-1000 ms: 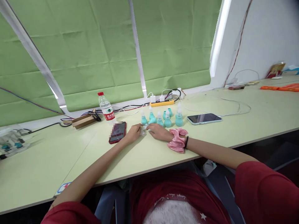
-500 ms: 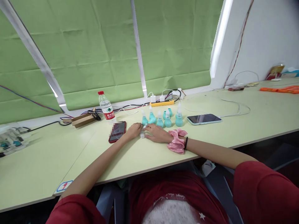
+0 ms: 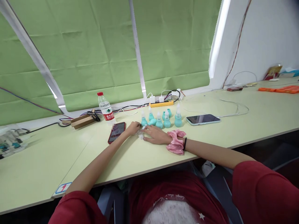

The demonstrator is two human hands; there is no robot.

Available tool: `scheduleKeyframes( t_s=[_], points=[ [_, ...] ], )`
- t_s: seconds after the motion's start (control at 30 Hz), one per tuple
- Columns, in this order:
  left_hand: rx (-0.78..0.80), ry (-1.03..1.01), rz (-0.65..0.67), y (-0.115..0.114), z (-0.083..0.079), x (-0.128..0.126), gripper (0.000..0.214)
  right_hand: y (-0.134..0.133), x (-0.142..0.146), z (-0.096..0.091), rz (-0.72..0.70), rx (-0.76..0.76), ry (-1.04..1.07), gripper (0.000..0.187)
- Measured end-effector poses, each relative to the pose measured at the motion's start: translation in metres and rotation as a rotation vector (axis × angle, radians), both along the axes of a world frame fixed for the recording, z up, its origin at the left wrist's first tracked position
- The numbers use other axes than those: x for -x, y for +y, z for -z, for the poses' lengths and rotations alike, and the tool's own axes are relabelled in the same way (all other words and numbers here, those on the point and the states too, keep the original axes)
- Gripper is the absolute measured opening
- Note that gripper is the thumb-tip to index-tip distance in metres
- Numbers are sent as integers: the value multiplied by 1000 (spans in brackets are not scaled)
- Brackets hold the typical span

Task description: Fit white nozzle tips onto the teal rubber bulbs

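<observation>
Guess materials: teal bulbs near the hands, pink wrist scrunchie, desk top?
Teal bulbs: likely soft rubber or silicone; matte, no glare. Pink scrunchie: satin-like fabric; gathered folds with a slight sheen. Desk: probably laminate; smooth, even pale green, low sheen.

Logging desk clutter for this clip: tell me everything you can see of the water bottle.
The water bottle is clear plastic with a red cap and a red-and-white label bearing a small green mark. It stands upright and capped on the pale green table, near the window wall. A cardboard box draped with cables sits close beside it, and the red phone lies in front. Only the table seems to touch it. Its fill level cannot be made out.
</observation>
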State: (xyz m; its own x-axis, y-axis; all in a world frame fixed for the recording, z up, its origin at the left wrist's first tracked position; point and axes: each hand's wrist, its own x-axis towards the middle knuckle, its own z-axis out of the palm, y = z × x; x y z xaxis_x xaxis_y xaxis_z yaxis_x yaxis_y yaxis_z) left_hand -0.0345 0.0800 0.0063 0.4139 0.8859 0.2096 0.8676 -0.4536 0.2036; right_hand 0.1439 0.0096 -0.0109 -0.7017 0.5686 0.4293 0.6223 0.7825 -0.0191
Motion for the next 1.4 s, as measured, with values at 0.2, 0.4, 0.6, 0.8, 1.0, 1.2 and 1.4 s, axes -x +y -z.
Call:
scheduleKeyframes(
  t_s=[0.2,0.4,0.6,0.8,1.0,1.2,1.4],
  points=[
    [26,-105,-59,-14,-7,3,39,2,1,2,76,-10,0,37],
    [-68,-260,77,-46,-11,-1,34,-2,1,0,36,7,45,32],
    [-125,-55,59,-48,-14,2,35,-14,1,-9,-148,-43,103,35],
    [-10,-19,128,-50,-11,5,32,-10,3,-5,-246,-9,20,27],
    [-73,-70,148,-63,-27,15,30,2,0,1,-177,55,127,27],
    [57,102,256,-80,-46,13,34,1,-4,-3,-68,72,138,35],
    [-22,180,212,-72,-32,13,23,-5,-12,-12,-99,38,43,36]
  ],
)
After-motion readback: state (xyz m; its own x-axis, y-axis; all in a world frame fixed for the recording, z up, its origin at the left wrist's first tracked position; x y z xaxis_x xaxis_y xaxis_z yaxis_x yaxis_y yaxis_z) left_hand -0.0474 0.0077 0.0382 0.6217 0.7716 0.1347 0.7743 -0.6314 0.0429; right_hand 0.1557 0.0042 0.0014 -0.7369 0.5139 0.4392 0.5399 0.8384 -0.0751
